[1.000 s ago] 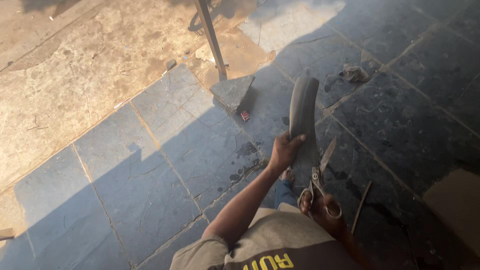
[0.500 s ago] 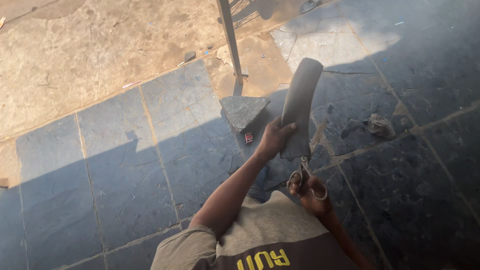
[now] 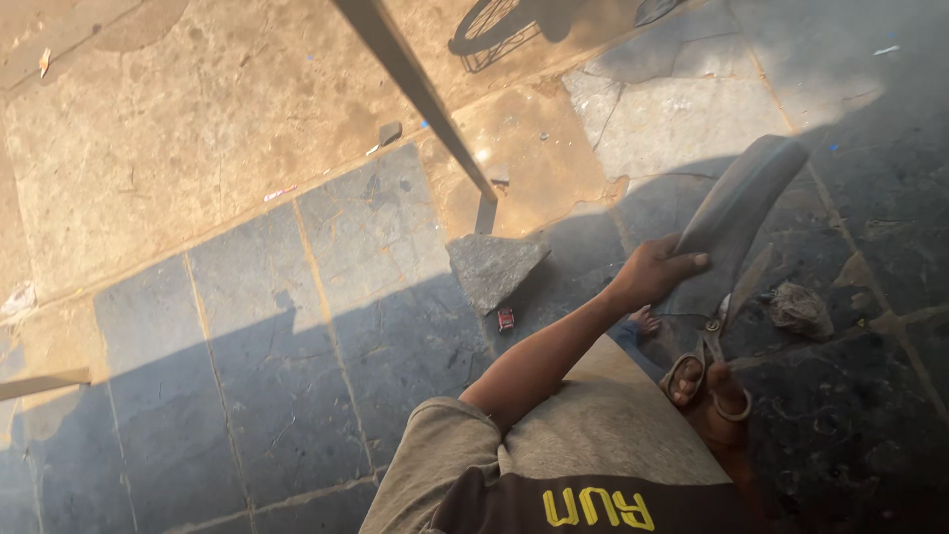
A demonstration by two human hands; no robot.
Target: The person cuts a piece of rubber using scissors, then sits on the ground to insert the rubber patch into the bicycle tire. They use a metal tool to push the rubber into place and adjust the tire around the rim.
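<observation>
While left hand grips rubber strip, right hand holds scissors, open paving leftward

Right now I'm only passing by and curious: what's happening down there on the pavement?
A person is cutting a strip of dark rubber, apparently a piece of inner tube. The left hand holds the strip up by its lower part, while the right hand has its fingers through the handles of large scissors, blades open against the strip's lower edge. A broken stone slab and a crumpled rag lie on the grey paving nearby.
</observation>
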